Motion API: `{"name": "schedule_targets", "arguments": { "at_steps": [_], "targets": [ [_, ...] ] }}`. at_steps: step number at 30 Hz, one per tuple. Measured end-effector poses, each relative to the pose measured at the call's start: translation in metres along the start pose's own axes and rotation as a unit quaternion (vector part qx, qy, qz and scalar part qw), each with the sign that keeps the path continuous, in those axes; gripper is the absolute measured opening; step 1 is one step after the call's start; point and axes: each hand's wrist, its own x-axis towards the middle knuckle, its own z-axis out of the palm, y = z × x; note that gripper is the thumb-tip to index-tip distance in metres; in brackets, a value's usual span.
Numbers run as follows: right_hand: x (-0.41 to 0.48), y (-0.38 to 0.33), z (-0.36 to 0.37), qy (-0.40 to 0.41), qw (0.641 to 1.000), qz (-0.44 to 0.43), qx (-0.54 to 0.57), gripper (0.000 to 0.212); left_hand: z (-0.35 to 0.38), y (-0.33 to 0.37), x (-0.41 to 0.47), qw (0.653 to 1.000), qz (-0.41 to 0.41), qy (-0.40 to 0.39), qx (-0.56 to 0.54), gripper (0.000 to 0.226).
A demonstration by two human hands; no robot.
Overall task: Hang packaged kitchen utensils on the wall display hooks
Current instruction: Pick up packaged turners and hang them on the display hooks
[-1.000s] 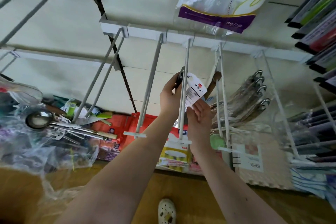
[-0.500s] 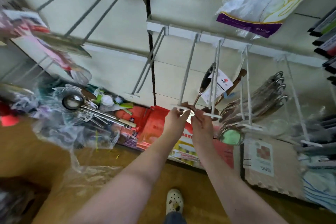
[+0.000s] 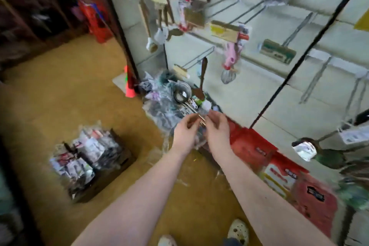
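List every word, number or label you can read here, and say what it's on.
Nothing can be read; the whole frame is motion-blurred.
Red boxes: white labels with red print, blurred.
White tag: dark lines, too small.
Green card: pale lettering, blurred.
Yellow card: blurred.
Packs in the carton: print smeared.
Ladle bundle held by the left hand and right hand: no print visible.
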Motion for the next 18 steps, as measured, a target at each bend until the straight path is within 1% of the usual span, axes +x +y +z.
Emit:
{"name": "schedule_targets", "arguments": {
  "at_steps": [2,4,7,10,14,18],
  "targets": [
    [-0.022,-0.011,0.051,-0.055,0.998,-0.030,-0.015,0.019,-0.062,-0.004,-0.008,0.998,-0.003,0.058,-0.004,0.021],
    [-0.046,-0.018,0.099,-0.111,0.991,-0.057,-0.038,0.020,-0.120,-0.007,-0.020,0.994,0.005,0.109,0.001,0.019],
    [-0.085,-0.025,0.162,-0.203,0.974,-0.075,-0.063,0.027,-0.202,-0.015,-0.040,0.985,0.003,0.174,0.003,0.016],
    [-0.118,-0.031,0.215,-0.276,0.952,-0.097,-0.087,0.028,-0.271,-0.025,-0.059,0.970,-0.008,0.244,-0.014,0.014],
    [-0.147,-0.034,0.270,-0.338,0.928,-0.111,-0.107,0.030,-0.329,-0.040,-0.084,0.944,-0.043,0.323,-0.052,0.018],
    [-0.160,-0.030,0.310,-0.382,0.910,-0.113,-0.113,0.030,-0.360,-0.058,-0.097,0.925,-0.067,0.366,-0.071,0.013]
  ]
}}
